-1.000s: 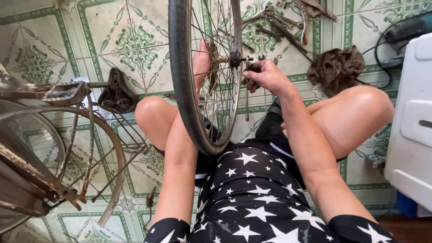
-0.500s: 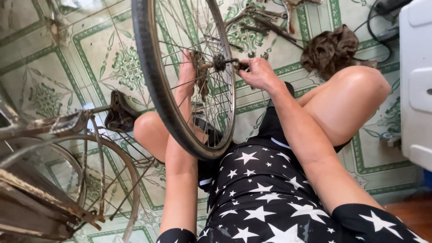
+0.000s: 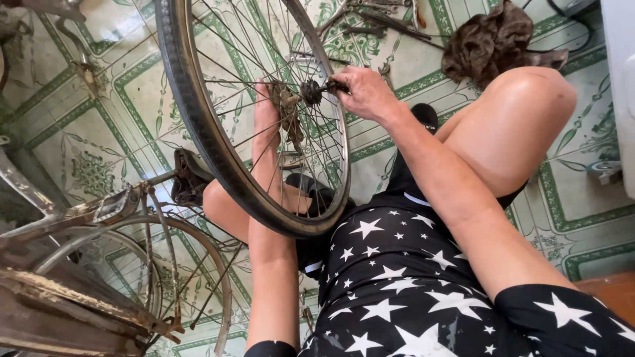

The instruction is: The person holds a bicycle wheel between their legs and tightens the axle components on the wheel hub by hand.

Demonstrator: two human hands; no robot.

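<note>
1. The bicycle wheel (image 3: 218, 132) stands upright between my knees on the green-patterned tiled floor (image 3: 99, 132), sitting more to the left of my view than half a second ago.
2. A rusty bicycle frame (image 3: 79, 277) lies at lower left, showing more of itself than before.
3. A brown rag (image 3: 489, 36) and scattered tools (image 3: 377, 16) lie beyond my right knee.
4. My left hand (image 3: 266, 112) stays behind the spokes at the hub (image 3: 311, 91); I cannot tell its grip.
5. My right hand (image 3: 364, 92) keeps its grip clamped on the axle end (image 3: 333, 86).
</note>
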